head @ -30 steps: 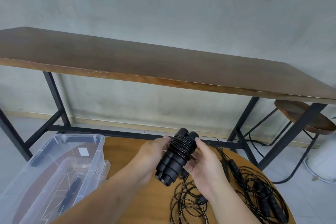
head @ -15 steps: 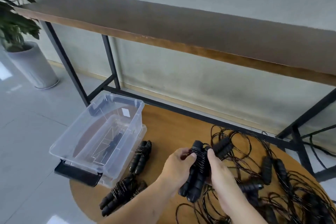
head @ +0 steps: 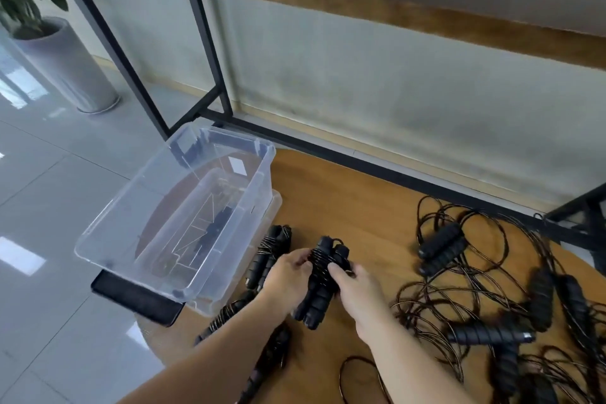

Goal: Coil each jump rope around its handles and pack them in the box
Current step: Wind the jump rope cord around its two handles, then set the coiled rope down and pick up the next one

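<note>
Both hands hold one coiled jump rope (head: 319,285), black handles side by side with cord wound round their upper part. My left hand (head: 288,279) grips it from the left, my right hand (head: 355,285) from the right. A clear plastic box (head: 147,226) stands to the left on the round wooden table (head: 354,207). Several coiled ropes (head: 269,252) lie between the box and my left arm. A tangle of loose black ropes and handles (head: 492,298) covers the table's right side.
The box overhangs the table's left edge, its lid (head: 134,300) beneath it. A long wooden bench (head: 393,6) with black metal legs runs across behind. A potted plant (head: 42,43) stands on the tiled floor at far left.
The view has tilted down and left, bringing the box and table fully into sight. Both hands keep their hold on the coiled rope, now lower over the table.
</note>
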